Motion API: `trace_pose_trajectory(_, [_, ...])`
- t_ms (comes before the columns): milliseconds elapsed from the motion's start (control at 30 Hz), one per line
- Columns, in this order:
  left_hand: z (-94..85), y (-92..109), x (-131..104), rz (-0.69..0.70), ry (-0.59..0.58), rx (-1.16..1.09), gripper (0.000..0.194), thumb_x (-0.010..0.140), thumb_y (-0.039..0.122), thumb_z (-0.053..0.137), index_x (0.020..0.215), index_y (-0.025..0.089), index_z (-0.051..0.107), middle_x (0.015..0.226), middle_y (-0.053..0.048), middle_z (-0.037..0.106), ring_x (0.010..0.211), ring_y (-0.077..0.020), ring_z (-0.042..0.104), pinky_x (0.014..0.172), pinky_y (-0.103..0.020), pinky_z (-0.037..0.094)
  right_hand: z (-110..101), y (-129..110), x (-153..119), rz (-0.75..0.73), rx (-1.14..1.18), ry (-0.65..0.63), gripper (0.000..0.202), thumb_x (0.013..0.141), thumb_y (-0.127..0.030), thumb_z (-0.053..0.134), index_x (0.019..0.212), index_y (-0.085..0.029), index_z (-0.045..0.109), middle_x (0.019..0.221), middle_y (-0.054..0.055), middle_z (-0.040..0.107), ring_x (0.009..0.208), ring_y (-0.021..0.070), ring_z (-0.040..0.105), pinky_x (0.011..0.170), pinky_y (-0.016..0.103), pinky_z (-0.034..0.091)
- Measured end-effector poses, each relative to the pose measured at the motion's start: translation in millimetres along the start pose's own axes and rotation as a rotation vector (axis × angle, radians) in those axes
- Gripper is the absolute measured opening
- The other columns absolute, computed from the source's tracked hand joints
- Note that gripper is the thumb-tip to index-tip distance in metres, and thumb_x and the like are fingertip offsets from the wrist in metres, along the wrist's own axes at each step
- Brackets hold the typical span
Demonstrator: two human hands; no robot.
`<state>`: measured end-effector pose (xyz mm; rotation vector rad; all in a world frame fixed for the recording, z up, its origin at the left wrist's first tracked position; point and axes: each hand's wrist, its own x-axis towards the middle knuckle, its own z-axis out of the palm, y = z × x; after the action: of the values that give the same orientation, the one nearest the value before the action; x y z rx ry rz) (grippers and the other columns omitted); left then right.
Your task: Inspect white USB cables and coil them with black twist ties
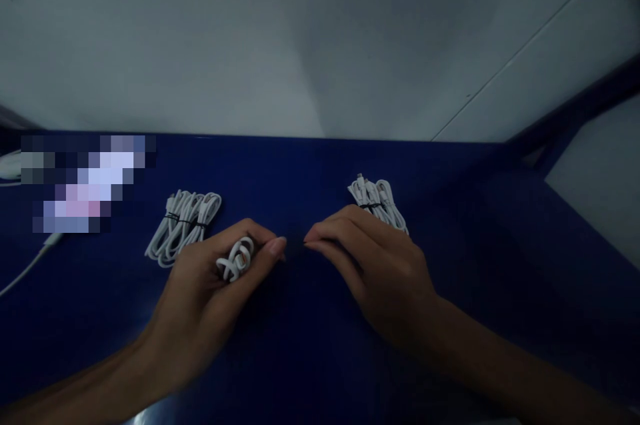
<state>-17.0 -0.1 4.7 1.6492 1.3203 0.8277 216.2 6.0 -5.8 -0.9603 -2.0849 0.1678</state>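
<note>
My left hand is closed around a coiled white charging cable, whose loops and a metal connector end show above the palm. Its thumb and index finger meet at the tips. Opposite it, a short gap away, my right hand is closed in a pinch; a tiny dark bit shows at its fingertips, too small to name. Behind my left hand lies a group of white cable bundles with black ties. Another group of tied white cables lies partly hidden behind my right hand.
The blue tabletop runs back to a pale grey wall. At the left a blurred-out, bright object has a white cord running from it. A slanting blue frame stands at the right.
</note>
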Motion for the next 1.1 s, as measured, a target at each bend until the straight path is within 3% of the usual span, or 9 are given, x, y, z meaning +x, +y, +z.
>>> trace_pose_trajectory(133, [2.2, 1.9, -3.4, 0.007, 0.020, -0.039, 0.025, 0.110, 0.044, 0.070, 0.091, 0.028, 0.075, 0.066, 0.006, 0.055, 0.057, -0.0122, 0.045, 0.050, -0.026, 0.034, 2.2, -7.0, 0.3, -0.001, -0.054, 0.046, 0.017, 0.110, -0.006, 0.067, 0.098, -0.012, 0.077, 0.090, 0.007, 0.080, 0.082, 0.0168, 0.075, 0.074, 0.029, 0.061])
trace_pose_trajectory(333, [4.3, 5.7, -3.8, 0.001, 0.035, -0.094, 0.026, 0.108, 0.044, 0.073, 0.088, 0.027, 0.075, 0.063, 0.006, 0.054, 0.055, -0.0109, 0.042, 0.049, -0.024, 0.031, 4.8, -14.7, -4.9, 0.165, 0.017, 0.091, 0.010, 0.106, -0.004, 0.073, 0.099, -0.012, 0.076, 0.089, 0.004, 0.078, 0.079, 0.0135, 0.073, 0.071, 0.027, 0.058])
trace_pose_trajectory(467, [2.8, 1.5, -0.4, -0.106, 0.002, -0.237, 0.028, 0.104, 0.051, 0.076, 0.092, 0.027, 0.077, 0.062, 0.006, 0.048, 0.054, -0.0103, 0.037, 0.048, -0.023, 0.028, 2.7, -12.1, -4.0, 0.166, 0.038, 0.045, 0.010, 0.103, -0.005, 0.076, 0.098, -0.013, 0.076, 0.089, 0.002, 0.076, 0.077, 0.0119, 0.070, 0.069, 0.025, 0.055])
trace_pose_trajectory(600, [1.5, -4.3, 6.3, -0.263, -0.027, -0.491, 0.028, 0.103, 0.054, 0.077, 0.116, 0.029, 0.079, 0.064, 0.008, 0.039, 0.054, -0.0101, 0.031, 0.046, -0.020, 0.026, -0.6, -6.8, 0.3, 0.168, -0.057, 0.092, 0.014, 0.098, -0.002, 0.076, 0.092, -0.015, 0.076, 0.081, 0.000, 0.073, 0.072, 0.0125, 0.066, 0.065, 0.027, 0.051])
trace_pose_trajectory(700, [0.8, -4.1, 11.6, -0.388, -0.028, -0.679, 0.028, 0.102, 0.045, 0.079, 0.124, 0.027, 0.079, 0.068, 0.008, 0.036, 0.055, -0.0090, 0.030, 0.049, -0.017, 0.031, 0.2, -2.2, 0.3, 0.221, -0.160, 0.018, 0.014, 0.097, -0.004, 0.076, 0.090, -0.016, 0.075, 0.080, 0.001, 0.073, 0.077, 0.0178, 0.067, 0.068, 0.032, 0.051])
trace_pose_trajectory(800, [-1.0, 1.9, 14.1, -0.464, -0.022, -0.787, 0.031, 0.100, 0.038, 0.078, 0.127, 0.024, 0.080, 0.074, 0.005, 0.046, 0.058, -0.0095, 0.039, 0.054, -0.019, 0.041, 4.7, 1.9, -2.5, 0.241, -0.267, -0.062, 0.014, 0.097, -0.006, 0.077, 0.088, -0.017, 0.075, 0.078, 0.002, 0.073, 0.078, 0.0203, 0.065, 0.062, 0.032, 0.047])
trace_pose_trajectory(967, [-5.0, 10.0, 11.2, -0.571, -0.128, -0.862, 0.036, 0.102, 0.038, 0.066, 0.131, 0.021, 0.080, 0.077, 0.000, 0.055, 0.059, -0.0146, 0.044, 0.062, -0.028, 0.052, 13.8, 4.8, -5.5, 0.238, -0.328, -0.025, 0.015, 0.100, -0.009, 0.074, 0.087, -0.017, 0.075, 0.077, 0.002, 0.073, 0.077, 0.0197, 0.065, 0.058, 0.030, 0.043])
trace_pose_trajectory(1100, [-6.7, 1.4, 8.6, -0.519, -0.246, -0.949, 0.044, 0.109, 0.047, 0.052, 0.127, 0.021, 0.082, 0.076, -0.002, 0.057, 0.062, -0.0163, 0.046, 0.071, -0.031, 0.054, 17.7, 6.0, -4.6, 0.273, -0.322, -0.004, 0.015, 0.101, -0.008, 0.073, 0.090, -0.017, 0.078, 0.078, 0.003, 0.075, 0.074, 0.0188, 0.067, 0.061, 0.031, 0.046])
